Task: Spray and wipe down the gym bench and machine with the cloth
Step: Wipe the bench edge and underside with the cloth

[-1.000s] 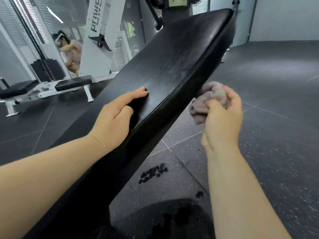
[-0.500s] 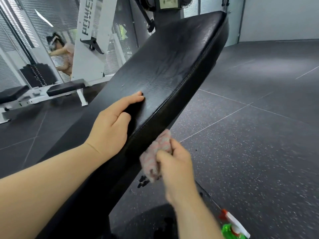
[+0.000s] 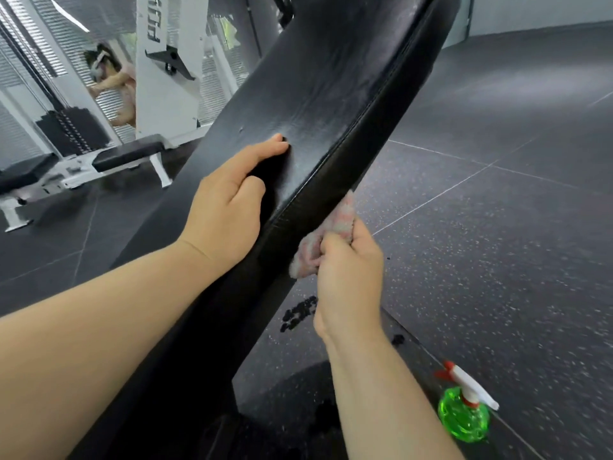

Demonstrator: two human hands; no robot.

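A long black padded bench (image 3: 335,94) slants up from the lower left to the top right. My left hand (image 3: 229,200) rests on its top face, index finger stretched out, the other fingers bent under. My right hand (image 3: 345,277) grips a bunched pink and white cloth (image 3: 326,235) and presses it against the bench's right side edge, below the seam. Part of the cloth is hidden behind the pad's edge. A green spray bottle (image 3: 464,410) with a white and red trigger head stands on the floor at the lower right.
Dark speckled rubber floor tiles (image 3: 497,227) spread to the right. Small black crumbs (image 3: 298,313) lie on the floor under the bench. A white weight machine (image 3: 166,68) with a flat black bench (image 3: 126,156) stands at the back left, beside a mirror showing a person's reflection.
My right hand dropped with the cloth from mid-air down the bench's side edge, then slid back up along it. The view shifted closer and lower, bringing the spray bottle into sight. My left hand stayed put.
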